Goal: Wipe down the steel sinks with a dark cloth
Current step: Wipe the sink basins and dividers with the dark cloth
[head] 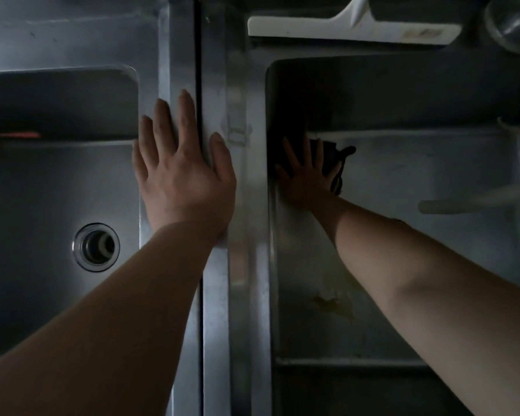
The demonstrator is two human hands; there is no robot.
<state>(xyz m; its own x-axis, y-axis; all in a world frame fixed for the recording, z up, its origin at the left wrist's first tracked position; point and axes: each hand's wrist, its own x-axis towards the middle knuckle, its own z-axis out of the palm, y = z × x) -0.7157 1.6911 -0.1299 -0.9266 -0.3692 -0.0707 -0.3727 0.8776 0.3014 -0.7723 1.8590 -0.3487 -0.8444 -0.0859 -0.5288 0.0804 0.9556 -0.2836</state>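
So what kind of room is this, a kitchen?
Probably a commercial kitchen or scullery wash area: two deep steel sinks, the left sink and the right sink, sit side by side, with a white cutting board behind. The right hand presses a dark cloth.

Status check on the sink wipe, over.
Left hand flat on the rim between sinks. Right hand pressing dark cloth low in right sink. Nothing blocking.

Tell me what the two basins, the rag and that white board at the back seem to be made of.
Left sink and right sink: brushed stainless steel by the look, grey with soft streaky reflections. Dark cloth under the right hand: soft fabric, bunched and matte; weave too dim to tell. White board: probably plastic, smooth, opaque, with a moulded ridge.
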